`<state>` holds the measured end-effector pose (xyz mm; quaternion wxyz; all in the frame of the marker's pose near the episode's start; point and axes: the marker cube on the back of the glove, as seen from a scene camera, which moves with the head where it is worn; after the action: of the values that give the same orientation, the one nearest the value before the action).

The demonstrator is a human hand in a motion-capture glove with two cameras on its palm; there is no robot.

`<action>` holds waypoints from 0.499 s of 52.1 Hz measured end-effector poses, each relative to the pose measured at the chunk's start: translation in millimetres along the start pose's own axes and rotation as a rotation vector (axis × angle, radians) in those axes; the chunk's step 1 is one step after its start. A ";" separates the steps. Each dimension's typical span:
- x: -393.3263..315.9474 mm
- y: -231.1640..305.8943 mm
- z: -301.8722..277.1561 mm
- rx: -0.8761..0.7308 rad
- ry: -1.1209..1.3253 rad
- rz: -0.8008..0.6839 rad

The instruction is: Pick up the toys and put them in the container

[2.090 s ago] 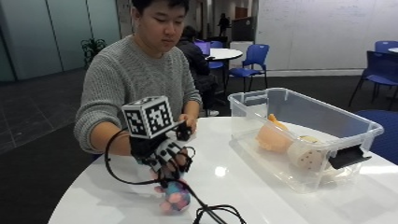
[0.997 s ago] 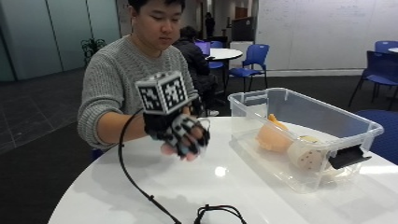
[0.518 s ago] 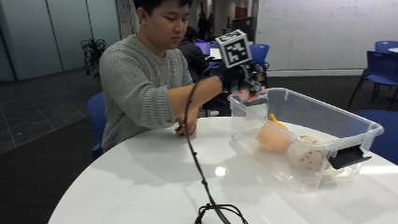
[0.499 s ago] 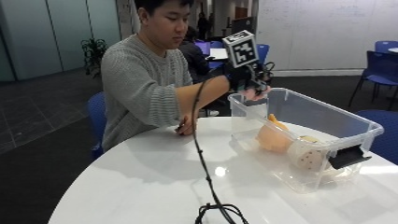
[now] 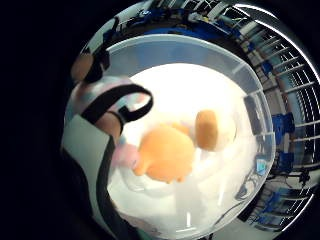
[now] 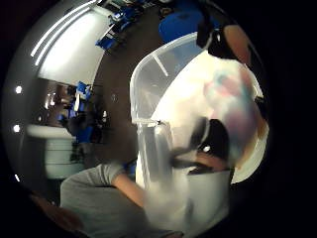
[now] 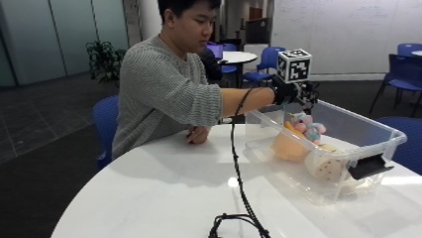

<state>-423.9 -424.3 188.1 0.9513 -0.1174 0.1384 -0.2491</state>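
Was an open office hall with blue chairs and glass walls behind, and a round white table in front. Reached across it with the gloved right hand, held above the end of the clear container nearer the person. Showed the pastel toy straight below the grip, inside the walls and just over the orange toy. Could not tell whether the grip was clasping it or had let it go; filled much of both palm views, close to the palm. Ran the container's long side away from the person, with a cream round toy at the far end. Rested the bare left hand at the table's edge, well apart from the container. Judged only a straight drop left, needing no sideways travel.
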 end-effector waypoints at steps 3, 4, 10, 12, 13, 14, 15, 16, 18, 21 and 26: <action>0.2 1.5 -4.4 0.010 0.002 -0.003; 0.5 2.3 -6.2 0.016 0.004 -0.004; 2.5 6.1 -13.7 0.037 0.002 0.001; 3.0 7.9 -15.4 0.039 0.004 0.002; 3.6 9.1 -16.2 0.039 0.007 0.002; 4.5 10.4 -17.0 0.039 0.011 0.003; 5.4 11.6 -17.8 0.040 0.014 0.005; 6.2 12.9 -18.4 0.040 0.017 0.006; 6.8 16.0 -19.7 0.039 0.021 0.008; 6.3 25.9 -23.7 0.039 0.020 0.006; 15.7 74.5 -40.8 0.061 0.053 0.021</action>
<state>-391.0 -375.4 125.0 0.9530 -0.0804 0.1572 -0.2461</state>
